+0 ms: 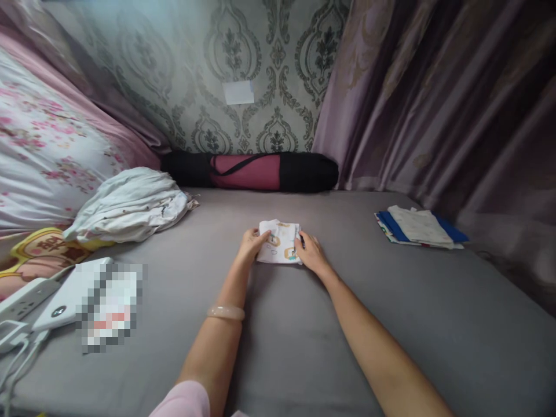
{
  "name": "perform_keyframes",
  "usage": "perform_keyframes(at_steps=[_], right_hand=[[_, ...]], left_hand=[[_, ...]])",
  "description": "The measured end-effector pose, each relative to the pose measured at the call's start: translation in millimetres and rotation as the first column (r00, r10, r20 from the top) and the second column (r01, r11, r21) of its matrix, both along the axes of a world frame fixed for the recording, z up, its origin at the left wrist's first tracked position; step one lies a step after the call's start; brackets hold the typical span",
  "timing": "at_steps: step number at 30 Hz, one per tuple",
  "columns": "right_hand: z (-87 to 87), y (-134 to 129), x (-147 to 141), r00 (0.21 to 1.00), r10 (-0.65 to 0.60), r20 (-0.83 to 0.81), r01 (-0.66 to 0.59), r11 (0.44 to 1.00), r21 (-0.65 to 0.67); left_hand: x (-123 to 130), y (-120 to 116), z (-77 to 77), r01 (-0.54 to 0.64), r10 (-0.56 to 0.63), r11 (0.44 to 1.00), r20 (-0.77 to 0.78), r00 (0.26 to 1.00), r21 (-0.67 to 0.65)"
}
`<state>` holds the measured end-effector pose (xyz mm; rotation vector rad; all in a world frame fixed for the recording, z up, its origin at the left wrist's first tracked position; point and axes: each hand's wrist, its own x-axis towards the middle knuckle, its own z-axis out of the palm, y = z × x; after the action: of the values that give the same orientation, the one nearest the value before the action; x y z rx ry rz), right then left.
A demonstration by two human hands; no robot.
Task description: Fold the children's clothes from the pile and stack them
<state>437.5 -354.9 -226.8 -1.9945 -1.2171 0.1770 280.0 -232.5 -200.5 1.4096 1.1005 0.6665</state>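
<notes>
while both arms stretch forward over the grey bed sheet (304, 347), the two hands meet at a small folded white cloth printed with orange cartoon figures (280, 242), which lies flat on the sheet near the middle of the bed, a little toward the far side. the left hand (251, 243) rests on the cloth's left edge, its fingers curled together and pressing on the fabric; whether they pinch it or only press down cannot be told. the right hand (311, 255) lies at the cloth's right edge, fingers close together and touching the fabric, the thumb side against the fold. a pale bangle (226, 313) sits on the left forearm.

far behind the cloth, against the patterned wallpaper (269, 75), lies a long rolled mat in a black and dark-pink bag (252, 171). to the left, a crumpled white bundle of fabric (130, 205) sits beside a floral pink-and-white pillow (47, 156). nearer on the left are a white power strip (24, 298) and a flat white device (69, 298). to the right, well apart from the hands, a small stack of folded clothes, white on blue (419, 227), lies near the mauve curtain (456, 104).
</notes>
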Motion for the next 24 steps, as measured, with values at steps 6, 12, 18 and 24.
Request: perform_keyframes(at_steps=[6, 12, 18, 24], right_hand=[[0.7, -2.2, -1.4, 1.000, -0.003, -0.020, 0.004, 1.000, 0.025], [-0.8, -1.8, -1.1, 0.993, -0.005, -0.115, 0.010, 0.999, 0.041], [6.9, -0.8, -0.6, 0.758, 0.186, -0.625, -0.021, 0.965, 0.261], [30.9, -8.9, -3.7, 0.313, 0.404, -0.860, -0.103, 0.914, 0.392]], left_hand=[[5.7, -11.0, 11.4, 0.198, -0.130, 0.961, 0.312, 0.941, -0.195], [2.0, -20.1, 25.0, 0.297, -0.234, 0.950, 0.409, 0.882, -0.096], [-2.2, -25.9, 37.6, 0.322, -0.270, 0.946, 0.487, 0.830, -0.024], [0.9, -31.4, 43.2, 0.272, -0.193, 0.960, 0.562, 0.804, -0.060]])
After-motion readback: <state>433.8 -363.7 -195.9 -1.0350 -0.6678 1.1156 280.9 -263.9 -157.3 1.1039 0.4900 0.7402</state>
